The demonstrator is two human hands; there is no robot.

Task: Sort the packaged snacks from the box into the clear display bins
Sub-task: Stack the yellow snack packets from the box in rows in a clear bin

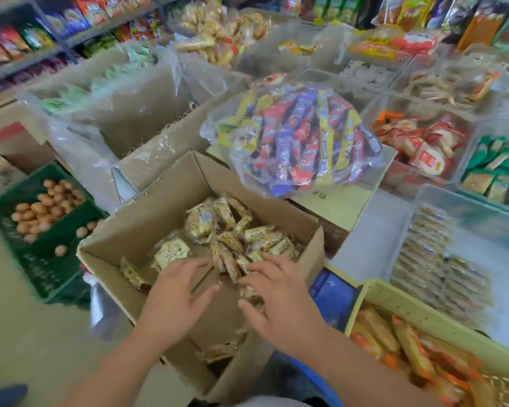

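Observation:
An open cardboard box stands in front of me, holding several small cream-and-brown wrapped snacks. Both my hands are down inside it. My left hand hovers with fingers spread and straight over the box's bare bottom, beside a single packet. My right hand lies palm-down with spread fingers on the heap of snacks along the box's right side. Neither hand grips a packet. A clear display bin to the right holds rows of similar pale packets.
A bag of colourful snack bars lies on a closed carton behind the box. A green crate of round brown items stands at left, a yellow basket of orange packets at lower right. More bins and shelves fill the back.

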